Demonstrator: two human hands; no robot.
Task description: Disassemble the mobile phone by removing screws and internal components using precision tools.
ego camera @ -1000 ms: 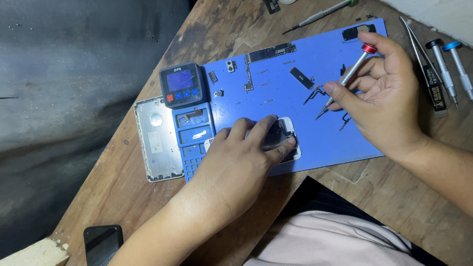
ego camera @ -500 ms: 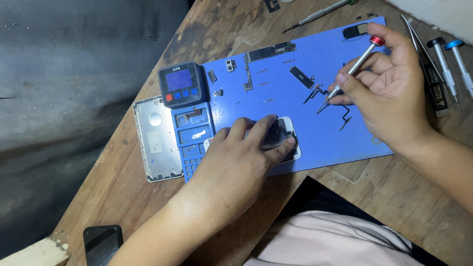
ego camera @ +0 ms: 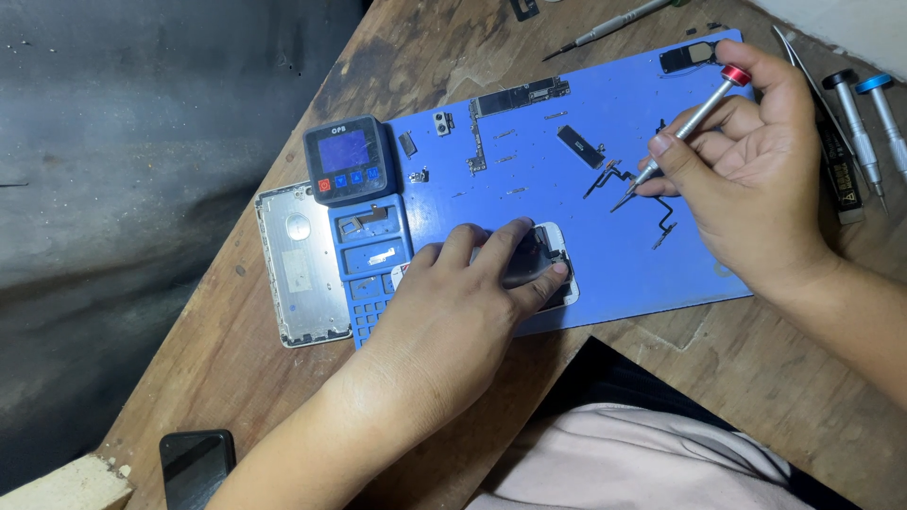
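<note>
My left hand (ego camera: 463,302) presses down on a white phone screen assembly (ego camera: 557,269) lying on a blue work mat (ego camera: 586,104). My right hand (ego camera: 746,170) holds a silver screwdriver with a red cap (ego camera: 694,118), its tip down on the mat among thin black flex cables (ego camera: 614,184). A long circuit board (ego camera: 515,99) and small loose parts lie on the mat's far side.
A small dark gauge with a blue display (ego camera: 347,161) sits on the mat's left end. A silver phone back shell (ego camera: 298,264) lies on the wooden table. More screwdrivers (ego camera: 864,118) and tweezers lie at the right, one screwdriver (ego camera: 609,26) at the top. A black phone (ego camera: 196,465) rests bottom left.
My right hand has shifted slightly left and forward with the screwdriver, bringing its tip toward the flex cables. My left hand has stayed on the screen assembly.
</note>
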